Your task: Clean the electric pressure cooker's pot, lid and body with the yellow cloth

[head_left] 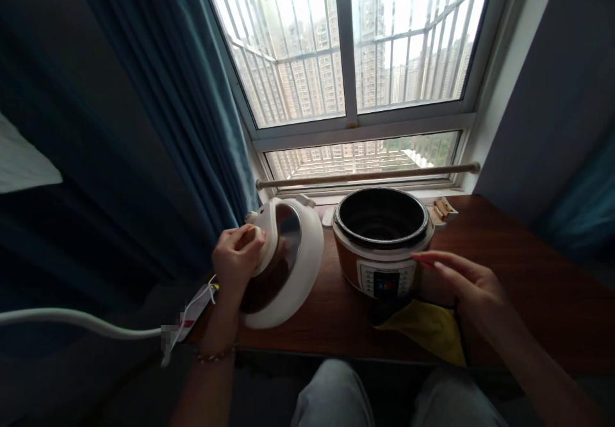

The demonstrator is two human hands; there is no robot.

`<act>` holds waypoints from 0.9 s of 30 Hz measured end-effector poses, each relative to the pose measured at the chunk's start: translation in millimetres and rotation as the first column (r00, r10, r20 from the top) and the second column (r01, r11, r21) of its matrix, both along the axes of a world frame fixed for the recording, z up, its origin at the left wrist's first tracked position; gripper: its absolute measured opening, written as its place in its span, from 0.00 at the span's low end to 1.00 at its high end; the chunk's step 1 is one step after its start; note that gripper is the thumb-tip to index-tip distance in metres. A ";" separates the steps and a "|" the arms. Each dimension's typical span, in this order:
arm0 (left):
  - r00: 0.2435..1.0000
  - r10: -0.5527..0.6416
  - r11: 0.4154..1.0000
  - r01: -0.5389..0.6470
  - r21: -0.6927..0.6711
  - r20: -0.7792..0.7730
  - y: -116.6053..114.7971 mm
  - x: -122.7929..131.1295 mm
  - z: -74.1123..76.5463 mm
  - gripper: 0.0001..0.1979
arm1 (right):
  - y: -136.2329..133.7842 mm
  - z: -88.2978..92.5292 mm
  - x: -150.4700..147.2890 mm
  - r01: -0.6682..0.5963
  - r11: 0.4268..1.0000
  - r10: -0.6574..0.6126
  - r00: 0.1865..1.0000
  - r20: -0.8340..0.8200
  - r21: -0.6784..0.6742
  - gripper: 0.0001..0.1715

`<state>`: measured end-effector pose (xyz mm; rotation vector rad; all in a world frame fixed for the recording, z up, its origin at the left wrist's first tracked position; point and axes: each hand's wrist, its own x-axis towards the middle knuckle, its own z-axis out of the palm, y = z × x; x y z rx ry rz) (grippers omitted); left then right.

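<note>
My left hand (pixel 239 257) is closed around the handle of a white pressure cooker lid (pixel 307 267), which is tilted up on its edge to the left of the cooker. The electric pressure cooker (pixel 348 261) stands uncovered, brown and white with a control panel on its front. Inside it sits a dark inner pot (pixel 379 222). My right hand (pixel 473 286) is at the cooker's front right, fingers stretched out, the fingertips close to the body; whether they touch it I cannot tell. A yellow and dark cloth (pixel 427 327) lies in front of the cooker.
The wooden tabletop (pixel 509 260) runs below a barred window (pixel 350 119). A white cable (pixel 96 324) and a tag-like card (pixel 196 308) are at the left edge. Small wooden pieces (pixel 442 210) lie behind the cooker on the right. A blue curtain (pixel 192 125) hangs at left.
</note>
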<state>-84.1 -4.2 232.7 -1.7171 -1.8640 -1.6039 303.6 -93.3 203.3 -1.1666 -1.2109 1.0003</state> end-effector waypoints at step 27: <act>0.631 -0.585 0.794 0.575 -0.200 -0.510 139.3 259.1 44.2 0.19 | 128.8 4.1 101.9 0.192 0.935 -0.339 0.728 0.596 0.297 0.22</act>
